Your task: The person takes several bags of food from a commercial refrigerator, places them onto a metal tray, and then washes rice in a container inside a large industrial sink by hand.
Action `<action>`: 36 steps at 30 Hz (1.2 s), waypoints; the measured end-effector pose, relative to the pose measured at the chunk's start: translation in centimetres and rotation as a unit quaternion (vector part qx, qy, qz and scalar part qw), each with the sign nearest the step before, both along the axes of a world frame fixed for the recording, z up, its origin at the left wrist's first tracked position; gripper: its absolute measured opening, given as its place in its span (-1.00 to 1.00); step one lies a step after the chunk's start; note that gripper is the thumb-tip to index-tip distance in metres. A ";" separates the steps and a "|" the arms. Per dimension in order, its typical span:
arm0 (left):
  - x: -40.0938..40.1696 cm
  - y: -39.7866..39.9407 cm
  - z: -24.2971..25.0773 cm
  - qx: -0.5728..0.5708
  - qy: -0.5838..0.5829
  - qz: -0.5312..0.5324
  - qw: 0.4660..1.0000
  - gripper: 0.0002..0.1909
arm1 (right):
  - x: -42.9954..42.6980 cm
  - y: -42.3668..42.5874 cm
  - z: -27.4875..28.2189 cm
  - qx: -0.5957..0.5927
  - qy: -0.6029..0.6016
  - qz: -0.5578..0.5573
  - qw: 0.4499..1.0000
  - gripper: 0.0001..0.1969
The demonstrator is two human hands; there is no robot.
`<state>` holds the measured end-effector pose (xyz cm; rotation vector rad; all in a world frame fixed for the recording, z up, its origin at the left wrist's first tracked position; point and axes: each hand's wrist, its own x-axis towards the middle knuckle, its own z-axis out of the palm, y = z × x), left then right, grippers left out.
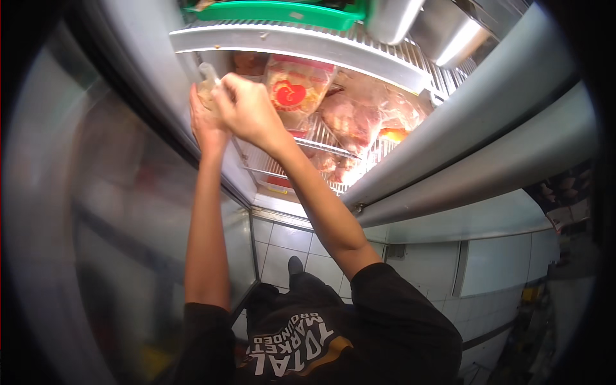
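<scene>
Both my hands are inside an upright refrigerator, close to its left inner wall. My left hand (207, 126) is around a small translucent plastic bag (208, 77) with pale contents, its twisted end pointing up. The fingers of my right hand (251, 107) pinch the same bag from the right, and this hand hides part of it. Just beyond my right hand stands a printed plastic bag of pale food (296, 86) with a red emblem. Farther right, raw meat in clear plastic (353, 115) lies on a wire shelf (315, 127).
An upper shelf edge (298, 41) runs just above my hands. On that shelf sit a green tray (288, 14) and steel containers (445, 33). A glass door (139, 192) stands at left, and a thick metal frame (457, 110) borders the right. Floor tiles (288, 238) show below.
</scene>
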<state>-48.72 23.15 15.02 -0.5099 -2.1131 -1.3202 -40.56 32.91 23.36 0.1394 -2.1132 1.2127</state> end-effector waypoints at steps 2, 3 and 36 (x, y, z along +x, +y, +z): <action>-1.6 -0.2 -0.6 0.035 -0.048 -0.063 0.996 -0.25 | 2.3 0.8 -0.8 0.000 -0.034 0.043 0.998 -0.74; -2.2 0.1 -1.3 0.017 -0.064 -0.051 0.996 -0.39 | 3.7 2.0 -1.9 -0.011 0.043 -0.066 0.997 -0.70; -3.8 0.3 0.7 0.644 -0.315 -0.276 0.640 -0.57 | 8.7 19.9 -13.6 -0.144 -0.199 -0.517 0.820 -0.01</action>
